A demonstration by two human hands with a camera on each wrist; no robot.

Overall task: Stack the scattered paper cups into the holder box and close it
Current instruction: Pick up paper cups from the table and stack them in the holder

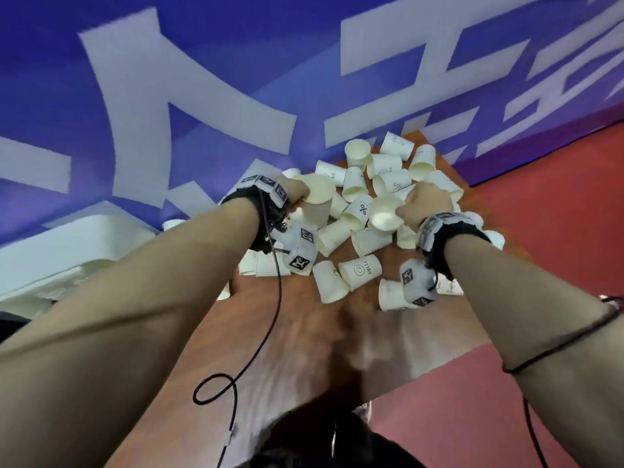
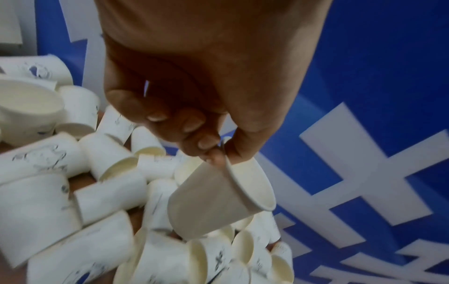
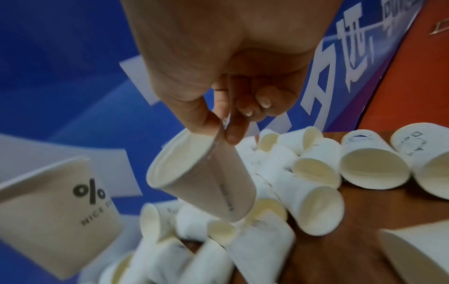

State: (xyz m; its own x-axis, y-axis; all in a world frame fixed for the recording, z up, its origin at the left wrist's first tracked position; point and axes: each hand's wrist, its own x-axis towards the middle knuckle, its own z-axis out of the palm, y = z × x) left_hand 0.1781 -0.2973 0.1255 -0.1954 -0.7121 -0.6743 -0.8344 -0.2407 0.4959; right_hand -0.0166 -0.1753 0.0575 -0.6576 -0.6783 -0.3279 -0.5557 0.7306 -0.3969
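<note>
Both forearms reach over the brown table [image 1: 304, 332]. Left hand [image 1: 297, 192] and right hand [image 1: 427, 204] each pinch 1 cup by its rim, mouths free, likely for nesting. Loose cups [image 1: 364, 228] lie below; holder box unidentified.

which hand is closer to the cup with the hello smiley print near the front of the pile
Right. The right hand, pinching a cup by its rim, sits just up and right of the hello cup; the left hand, also pinching a cup, is farther off, up and left.
</note>
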